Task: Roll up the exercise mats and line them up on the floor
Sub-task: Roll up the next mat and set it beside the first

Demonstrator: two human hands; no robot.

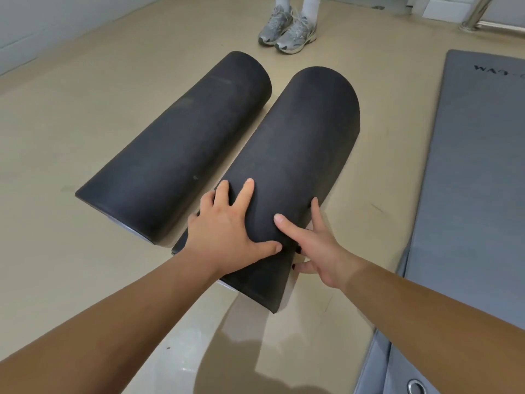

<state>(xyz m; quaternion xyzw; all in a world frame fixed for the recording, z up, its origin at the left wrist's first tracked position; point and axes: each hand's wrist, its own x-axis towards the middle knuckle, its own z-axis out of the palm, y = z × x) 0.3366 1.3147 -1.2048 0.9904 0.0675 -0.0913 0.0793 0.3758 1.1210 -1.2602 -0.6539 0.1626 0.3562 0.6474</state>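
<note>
Two dark charcoal foam exercise mats, both rolled into thick cylinders, lie side by side on the beige floor [71, 115], near each other with a narrow strip of floor between them. The left rolled mat [176, 143] lies free of our hands. The right rolled mat [292, 155] is under both of them at its near end. Our left hand [227, 231] lies flat on top of the roll, fingers spread and pressing rather than curled. Our right hand [318, 251] grips the roll's right flank, thumb on top and fingers tucked along the side and under the loose edge. To the right, a flat grey unrolled mat [477, 172] lies on the floor. Beyond the rolls stand a bystander's grey sneakers [287, 28].
</note>
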